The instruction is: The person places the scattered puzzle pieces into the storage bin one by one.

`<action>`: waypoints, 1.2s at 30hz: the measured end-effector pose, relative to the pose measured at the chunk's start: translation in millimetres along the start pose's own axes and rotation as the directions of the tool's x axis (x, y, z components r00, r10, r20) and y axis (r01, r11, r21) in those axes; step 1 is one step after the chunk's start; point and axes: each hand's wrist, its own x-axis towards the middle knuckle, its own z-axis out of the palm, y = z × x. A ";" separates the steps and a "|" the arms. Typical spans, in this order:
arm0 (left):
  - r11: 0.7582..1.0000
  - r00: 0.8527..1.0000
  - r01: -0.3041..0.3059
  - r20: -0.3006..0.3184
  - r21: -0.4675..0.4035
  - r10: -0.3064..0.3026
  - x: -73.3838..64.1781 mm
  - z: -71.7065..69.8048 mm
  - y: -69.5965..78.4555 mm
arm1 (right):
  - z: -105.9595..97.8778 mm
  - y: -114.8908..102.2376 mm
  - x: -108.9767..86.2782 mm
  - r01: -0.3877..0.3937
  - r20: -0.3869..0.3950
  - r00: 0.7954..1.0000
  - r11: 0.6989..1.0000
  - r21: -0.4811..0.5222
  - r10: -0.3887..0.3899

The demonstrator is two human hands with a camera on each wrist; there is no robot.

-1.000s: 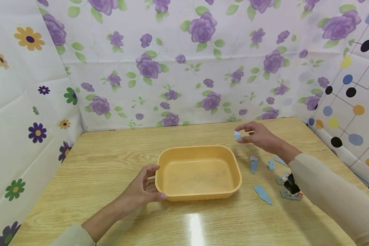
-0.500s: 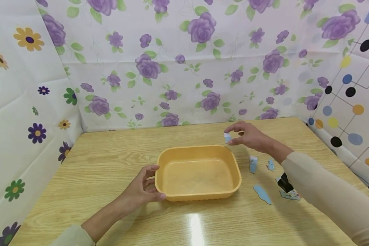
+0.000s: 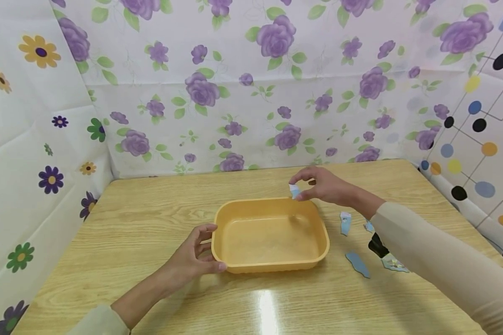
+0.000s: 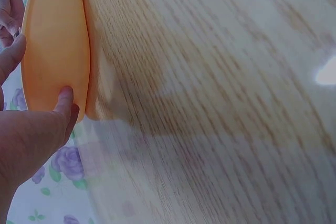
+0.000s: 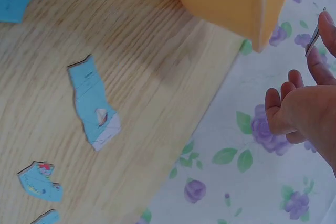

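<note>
A yellow-orange plastic basin (image 3: pixel 272 267) rests on the wooden table. My left hand (image 3: pixel 194 255) holds its left end, fingers on the side and thumb by the near corner; the left wrist view shows the fingertips against the basin's wall (image 4: pixel 56 40). Above the far right rim, my right hand (image 3: pixel 329 187) pinches a small blue-and-white puzzle piece (image 3: pixel 294 191) between thumb and forefinger. In the right wrist view that puzzle piece (image 5: pixel 313 40) appears edge-on, beyond the basin. To the basin's right lie a long light-blue piece (image 3: pixel 345 223) and a plain blue piece (image 3: pixel 358 265).
Further right are a small piece (image 3: pixel 369 226) and a printed piece (image 3: pixel 394 264), partly covered by the right sleeve and a black strap (image 3: pixel 377 245). Flowered cloth (image 3: pixel 251 125) hangs behind the table's far edge, with patterned cloth at both sides.
My right hand has moved left with the pinched puzzle piece, from beyond the basin's right side to above its far rim. The left hand and basin have stayed still.
</note>
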 end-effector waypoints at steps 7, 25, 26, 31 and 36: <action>1.000 1.000 -0.002 0.007 -0.019 0.002 -0.4 0.2 1.5 | 6.9 -15.0 6.2 0.035 0.045 0.998 0.999 -0.010 -0.034; 1.000 1.000 0.010 -0.016 -0.017 -0.010 -0.7 0.9 1.6 | 29.2 -37.9 22.1 0.014 0.156 0.988 1.000 0.021 -0.018; 1.000 1.000 0.012 -0.018 -0.016 -0.012 -0.6 0.8 1.4 | 30.5 -38.7 23.2 0.013 0.164 0.986 1.000 0.026 -0.018; 0.999 0.999 0.031 -0.028 -0.010 -0.031 0.2 0.1 0.5 | 38.5 -41.9 28.6 0.034 0.198 0.980 0.999 0.026 -0.038; 0.999 0.999 0.035 -0.025 -0.011 -0.035 1.2 -0.1 0.1 | 46.8 -45.8 32.1 0.041 0.221 0.974 0.999 0.016 -0.043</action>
